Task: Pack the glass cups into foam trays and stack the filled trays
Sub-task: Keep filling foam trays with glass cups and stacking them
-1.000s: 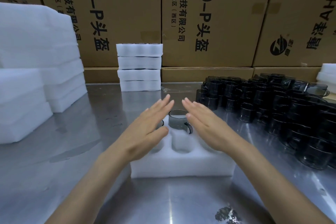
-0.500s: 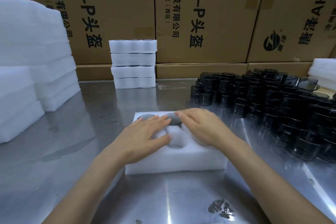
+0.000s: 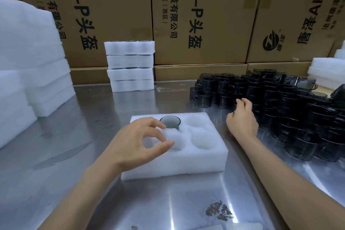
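Cartons (image 3: 201,15) read "4.0-P头盔"; left hand (image 3: 138,144) hovers loosely curled, right hand (image 3: 242,119) grips a cup (image 3: 235,105).

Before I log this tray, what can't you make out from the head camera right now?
- Back-left pocket of the foam tray: the left hand covers it, so whether a cup sits there is unclear.
- Right hand: fingertips reach into the pile of dark cups; whether it grips one is not visible.
- Stack of filled trays: only thin dark edges show between layers; contents cannot be counted.
- Only the middle back cup shows plainly.
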`<action>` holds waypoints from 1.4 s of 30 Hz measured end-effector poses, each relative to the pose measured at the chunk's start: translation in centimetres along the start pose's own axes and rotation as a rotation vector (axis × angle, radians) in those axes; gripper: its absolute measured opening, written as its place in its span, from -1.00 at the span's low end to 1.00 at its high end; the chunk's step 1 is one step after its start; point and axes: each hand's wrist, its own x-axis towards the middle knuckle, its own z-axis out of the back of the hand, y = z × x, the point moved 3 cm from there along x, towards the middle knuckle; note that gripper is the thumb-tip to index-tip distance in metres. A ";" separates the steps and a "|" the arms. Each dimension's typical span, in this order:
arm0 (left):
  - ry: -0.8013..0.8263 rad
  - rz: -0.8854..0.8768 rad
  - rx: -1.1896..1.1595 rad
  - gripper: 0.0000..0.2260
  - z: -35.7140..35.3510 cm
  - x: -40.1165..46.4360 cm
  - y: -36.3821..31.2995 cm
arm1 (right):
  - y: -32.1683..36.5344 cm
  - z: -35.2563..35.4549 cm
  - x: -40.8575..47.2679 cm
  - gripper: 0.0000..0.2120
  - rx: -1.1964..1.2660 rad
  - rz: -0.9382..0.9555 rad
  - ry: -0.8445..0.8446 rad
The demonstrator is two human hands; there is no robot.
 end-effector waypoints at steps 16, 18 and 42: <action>0.033 -0.048 0.042 -0.55 0.1 -0.1 -0.2 | 1.2 -0.2 -0.4 -0.76 0.252 0.060 0.054; 0.042 -0.041 0.038 -0.55 0.1 -0.1 -0.1 | 2.4 0.7 -0.8 -0.57 0.366 0.085 -0.013; 0.036 -0.028 0.057 -0.55 -0.1 0.1 0.0 | 8.3 1.4 -5.0 -0.41 0.186 0.376 0.362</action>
